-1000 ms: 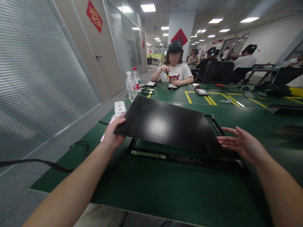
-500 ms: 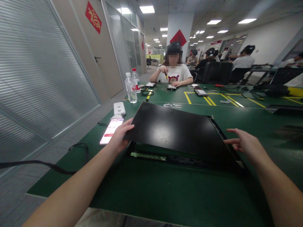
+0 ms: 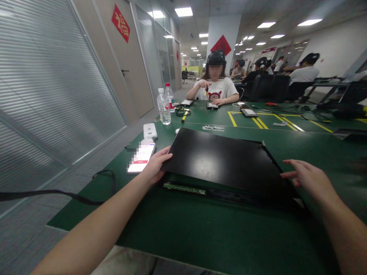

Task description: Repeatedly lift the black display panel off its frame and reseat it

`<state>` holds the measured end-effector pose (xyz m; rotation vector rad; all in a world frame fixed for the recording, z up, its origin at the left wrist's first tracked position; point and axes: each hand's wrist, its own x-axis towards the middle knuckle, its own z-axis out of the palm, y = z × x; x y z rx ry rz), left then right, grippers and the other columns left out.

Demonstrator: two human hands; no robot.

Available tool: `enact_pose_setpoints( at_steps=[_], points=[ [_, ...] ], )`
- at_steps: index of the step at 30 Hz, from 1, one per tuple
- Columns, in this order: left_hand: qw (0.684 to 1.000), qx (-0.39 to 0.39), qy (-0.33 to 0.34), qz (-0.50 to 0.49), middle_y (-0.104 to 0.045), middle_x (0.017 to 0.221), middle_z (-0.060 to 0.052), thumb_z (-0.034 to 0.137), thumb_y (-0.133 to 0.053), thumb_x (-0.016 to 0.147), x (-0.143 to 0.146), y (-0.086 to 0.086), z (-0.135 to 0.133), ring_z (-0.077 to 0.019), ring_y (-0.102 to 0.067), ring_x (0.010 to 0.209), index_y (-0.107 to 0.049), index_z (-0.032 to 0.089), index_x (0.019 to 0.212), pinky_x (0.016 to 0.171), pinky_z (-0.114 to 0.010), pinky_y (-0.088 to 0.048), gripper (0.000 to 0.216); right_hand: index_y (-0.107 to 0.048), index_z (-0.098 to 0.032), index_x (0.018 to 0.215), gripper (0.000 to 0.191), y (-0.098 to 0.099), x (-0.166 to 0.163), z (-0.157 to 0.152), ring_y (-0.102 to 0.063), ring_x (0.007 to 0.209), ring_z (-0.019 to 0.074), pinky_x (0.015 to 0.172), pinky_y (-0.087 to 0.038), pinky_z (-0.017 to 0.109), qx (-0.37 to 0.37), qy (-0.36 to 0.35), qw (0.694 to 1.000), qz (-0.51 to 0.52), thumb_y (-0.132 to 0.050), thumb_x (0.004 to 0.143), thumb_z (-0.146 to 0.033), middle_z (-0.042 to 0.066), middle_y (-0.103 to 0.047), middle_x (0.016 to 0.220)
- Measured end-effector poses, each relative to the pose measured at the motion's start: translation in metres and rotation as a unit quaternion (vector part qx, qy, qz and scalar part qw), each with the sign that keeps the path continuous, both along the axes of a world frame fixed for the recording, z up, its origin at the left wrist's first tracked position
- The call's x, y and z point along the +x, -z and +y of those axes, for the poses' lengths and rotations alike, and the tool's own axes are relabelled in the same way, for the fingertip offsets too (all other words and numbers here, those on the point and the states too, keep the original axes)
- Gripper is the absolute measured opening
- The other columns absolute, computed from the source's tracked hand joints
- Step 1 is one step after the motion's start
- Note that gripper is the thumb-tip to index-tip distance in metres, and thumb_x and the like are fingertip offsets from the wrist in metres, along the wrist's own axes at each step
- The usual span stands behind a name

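A large black flat panel lies almost flat on a black frame on the green table mat. My left hand grips the panel's near left corner, thumb on top and fingers beneath. My right hand hovers beside the panel's right edge with fingers stretched out and apart, holding nothing. A narrow green circuit strip shows along the frame's near edge under the panel.
A phone with a lit screen and a white device lie left of the panel. Two water bottles stand further back. A person sits across the table working on a small device. A black cable trails off the left edge.
The panel's left side has come down from a raised tilt to nearly flat on the frame. My left hand lowered with it; my right hand drew slightly back to the right.
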<state>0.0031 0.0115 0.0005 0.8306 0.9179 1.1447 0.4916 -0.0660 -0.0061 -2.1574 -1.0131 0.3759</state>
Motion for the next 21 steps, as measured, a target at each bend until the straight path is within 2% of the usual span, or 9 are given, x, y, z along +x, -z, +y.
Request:
enact_pose_setpoints(
  at_steps=[3,9,15,21],
  points=[
    [1.0,-0.002,0.001,0.003,-0.089,0.102,-0.011,0.005,-0.075,0.082,0.001,0.001,0.0,-0.0198,-0.08,0.076,-0.079,0.011,0.142,0.07,-0.025,-0.063,0.06,-0.082,-0.022,0.118,0.066,-0.005,-0.003,-0.001,-0.061,0.054,0.0245,0.066,-0.049,0.043,-0.021,0.002,1.0,0.019,-0.051,0.079,-0.066,0.011,-0.084,0.08],
    [1.0,-0.005,0.006,0.014,-0.089,0.105,-0.012,0.005,-0.076,0.083,0.0,0.002,0.001,-0.0205,-0.08,0.077,-0.078,0.012,0.144,0.071,-0.026,-0.064,0.061,-0.081,-0.024,0.114,0.067,-0.009,-0.008,-0.003,-0.062,0.057,0.0265,0.067,-0.047,0.043,-0.033,-0.003,0.999,-0.012,-0.05,0.076,-0.069,0.01,-0.085,0.085],
    [1.0,-0.003,0.01,0.014,-0.089,0.106,-0.013,0.004,-0.078,0.082,0.0,0.001,0.0,-0.022,-0.081,0.081,-0.079,0.011,0.142,0.075,-0.027,-0.064,0.06,-0.08,-0.026,0.116,0.064,-0.014,-0.011,-0.003,-0.066,0.063,0.0274,0.071,-0.05,0.044,-0.07,0.002,0.997,-0.018,-0.051,0.077,-0.068,0.009,-0.085,0.09],
    [1.0,0.003,0.025,0.016,-0.089,0.104,-0.01,0.006,-0.08,0.082,0.0,0.002,0.0,-0.0229,-0.082,0.083,-0.079,0.015,0.144,0.077,-0.029,-0.065,0.062,-0.081,-0.027,0.111,0.056,-0.006,-0.003,-0.002,-0.068,0.063,0.0287,0.067,-0.051,0.044,-0.065,-0.008,0.997,-0.044,-0.055,0.081,-0.066,0.009,-0.085,0.087]
  ],
)
